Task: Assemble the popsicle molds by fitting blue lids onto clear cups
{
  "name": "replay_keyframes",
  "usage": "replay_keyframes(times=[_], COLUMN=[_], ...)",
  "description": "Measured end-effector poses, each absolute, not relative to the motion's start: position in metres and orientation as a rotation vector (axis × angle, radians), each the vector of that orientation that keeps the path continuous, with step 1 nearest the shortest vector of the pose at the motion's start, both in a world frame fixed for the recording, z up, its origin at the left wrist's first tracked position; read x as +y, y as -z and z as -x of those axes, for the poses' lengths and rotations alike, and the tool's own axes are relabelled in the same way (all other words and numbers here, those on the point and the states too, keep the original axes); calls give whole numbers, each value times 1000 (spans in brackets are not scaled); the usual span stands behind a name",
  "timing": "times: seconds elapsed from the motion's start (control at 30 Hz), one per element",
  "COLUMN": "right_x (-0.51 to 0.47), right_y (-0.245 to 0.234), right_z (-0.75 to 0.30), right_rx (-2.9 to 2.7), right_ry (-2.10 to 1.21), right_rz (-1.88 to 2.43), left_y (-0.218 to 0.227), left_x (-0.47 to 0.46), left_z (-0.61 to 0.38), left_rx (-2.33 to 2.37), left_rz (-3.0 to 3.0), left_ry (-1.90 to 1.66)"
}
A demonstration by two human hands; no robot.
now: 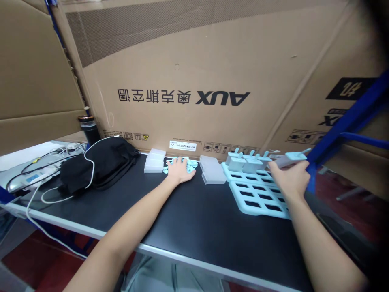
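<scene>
My left hand (180, 172) lies with its fingers spread over a small pile of light blue popsicle mould lids (192, 164) at the back of the table. Beside the pile, to either side, are clear mould cups: one stack (154, 161) to the left, another (213, 172) to the right. At the right, my right hand (291, 178) grips a popsicle mould (290, 160) with a blue handled lid, above the right end of a light blue slotted rack (235, 194). Several lidded moulds (237, 164) stand upright in the rack's back row; its front slots are vacant.
A large cardboard box (170, 56) walls off the back. Left on the black table (188, 227) lie a black bag (100, 162), white cables (35, 202) and a dark bottle (89, 129). A blue metal post (349, 121) rises at the right.
</scene>
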State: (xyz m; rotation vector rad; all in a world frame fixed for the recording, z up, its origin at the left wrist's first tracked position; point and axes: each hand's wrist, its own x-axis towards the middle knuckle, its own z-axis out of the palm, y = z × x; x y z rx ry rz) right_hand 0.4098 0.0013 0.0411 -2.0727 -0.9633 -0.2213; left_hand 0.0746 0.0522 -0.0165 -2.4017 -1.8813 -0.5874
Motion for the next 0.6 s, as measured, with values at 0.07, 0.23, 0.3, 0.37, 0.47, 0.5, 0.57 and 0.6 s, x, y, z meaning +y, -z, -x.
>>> replay_keyframes(times=[0.07,0.23,0.3,0.37,0.47,0.5,0.57,0.6], right_x=[-7,-16,-9,3,27,35,48,53], right_y=[-53,-66,-66,-67,-73,-75,-82,-85], right_z=[-396,-346,-322,-298,-267,-257,-240,-233], right_rx=[-1018,-1394,-1597,-1795,-2095,-2189,-2344,-2399], right_ry=[278,196,165,155,134,130,111,89], right_rz=[1952,1725,1658,1618,1707,1766,1883,1936], left_y=[9,-10,-12,-12,-8,-7,-4,-2], left_x=[49,33,25,18,14,14,17,19], left_z=[-69,-37,-16,9,46,57,75,81], left_rx=[-1794,-1444,-1296,-1222,-1217,-1222,-1253,-1275], left_rz=[2424,2461,2486,2486,2470,2468,2462,2463], left_ry=[664,848,797,754,720,707,702,705])
